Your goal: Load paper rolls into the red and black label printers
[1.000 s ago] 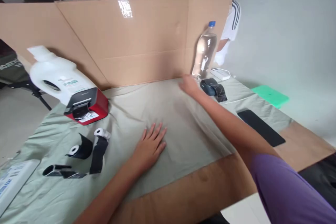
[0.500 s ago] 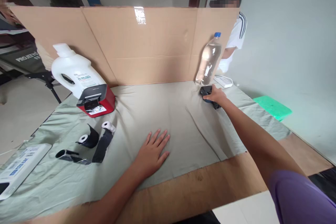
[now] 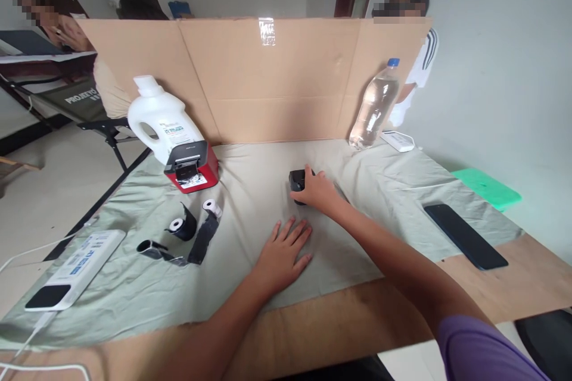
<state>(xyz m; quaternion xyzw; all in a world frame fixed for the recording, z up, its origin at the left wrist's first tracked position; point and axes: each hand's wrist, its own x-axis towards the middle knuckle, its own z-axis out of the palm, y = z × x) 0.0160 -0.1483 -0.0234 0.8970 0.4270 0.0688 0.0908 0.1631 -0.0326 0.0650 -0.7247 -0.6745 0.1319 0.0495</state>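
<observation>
My right hand (image 3: 316, 189) is closed around a small black object (image 3: 295, 179) near the middle of the cloth-covered table (image 3: 259, 166). My fingers cover much of that object, so its kind does not show. Just in front of it, my left hand (image 3: 282, 256) lies flat on the cloth with its fingers spread, holding nothing. To the left are a black roll with a white core (image 3: 182, 225), a small white roll (image 3: 211, 207) and a curled black strip (image 3: 204, 239). Behind these, a red and black box-shaped device, apparently a small printer (image 3: 193, 166), has black material at its front slot.
A white jug (image 3: 165, 116) and a clear bottle with a blue cap (image 3: 374, 104) stand before a cardboard screen (image 3: 277, 77). A white power bank (image 3: 75, 271) with a cable lies left, a black phone (image 3: 465, 235) right. Two people are beyond the screen.
My right hand has brought the black object from beside the bottle leftward and nearer, to the table's middle. My left hand stays flat on the cloth. The view has shifted, and the phone now shows.
</observation>
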